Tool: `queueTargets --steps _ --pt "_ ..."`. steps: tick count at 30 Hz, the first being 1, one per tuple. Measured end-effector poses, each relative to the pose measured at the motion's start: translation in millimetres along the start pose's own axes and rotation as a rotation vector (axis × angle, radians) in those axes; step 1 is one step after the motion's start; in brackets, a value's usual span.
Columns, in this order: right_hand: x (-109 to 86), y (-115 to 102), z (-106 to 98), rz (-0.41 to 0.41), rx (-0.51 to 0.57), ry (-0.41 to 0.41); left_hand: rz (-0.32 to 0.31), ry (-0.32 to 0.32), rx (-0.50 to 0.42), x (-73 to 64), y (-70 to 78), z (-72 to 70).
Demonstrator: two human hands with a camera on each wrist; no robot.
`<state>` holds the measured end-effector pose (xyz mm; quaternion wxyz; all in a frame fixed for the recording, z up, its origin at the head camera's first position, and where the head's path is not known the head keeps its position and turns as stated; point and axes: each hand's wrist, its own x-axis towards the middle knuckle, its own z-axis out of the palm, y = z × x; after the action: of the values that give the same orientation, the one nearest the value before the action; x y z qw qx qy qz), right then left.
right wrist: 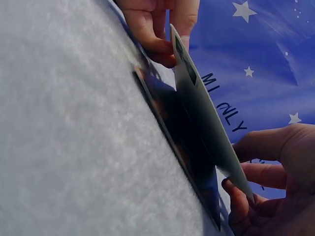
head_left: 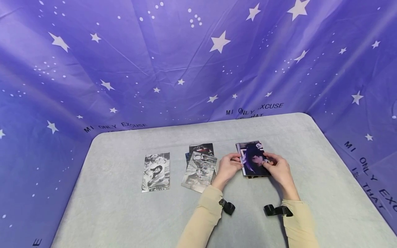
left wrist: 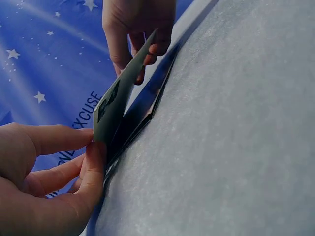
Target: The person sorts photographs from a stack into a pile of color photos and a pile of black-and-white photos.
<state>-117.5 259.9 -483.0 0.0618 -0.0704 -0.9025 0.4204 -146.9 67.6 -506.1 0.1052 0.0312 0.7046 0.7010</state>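
A dark purple photo card is held between my two hands at the right of the table. My left hand pinches its left edge with thumb and fingers, while my right hand grips the opposite edge. Seen from the left wrist, the card is tilted up with its pale back showing, and more photo cards lie beneath it on the table. The right wrist view shows a gap between the raised card and the dark-faced stack below.
Left of my hands lies a loose pile of photo cards, a black-and-white card on top. Farther left, another black-and-white card lies by itself. The grey table meets a purple star-printed curtain at the back and sides.
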Motion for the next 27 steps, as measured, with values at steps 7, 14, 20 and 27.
queueTargets --steps 7,14,20,27 --pt "2.1 5.3 2.3 -0.030 -0.040 0.006 -0.029 -0.011 0.034 0.3 3.4 2.4" --pt "3.0 6.6 4.7 -0.049 -0.049 0.023 -0.027 -0.023 0.073 1.3 4.7 0.8" --pt "3.6 6.0 4.6 -0.052 -0.066 0.010 -0.025 -0.032 0.083 1.5 4.6 -1.5" --pt "4.0 7.5 1.1 -0.052 -0.065 -0.025 -0.001 -0.049 0.114 -1.7 4.8 -7.4"
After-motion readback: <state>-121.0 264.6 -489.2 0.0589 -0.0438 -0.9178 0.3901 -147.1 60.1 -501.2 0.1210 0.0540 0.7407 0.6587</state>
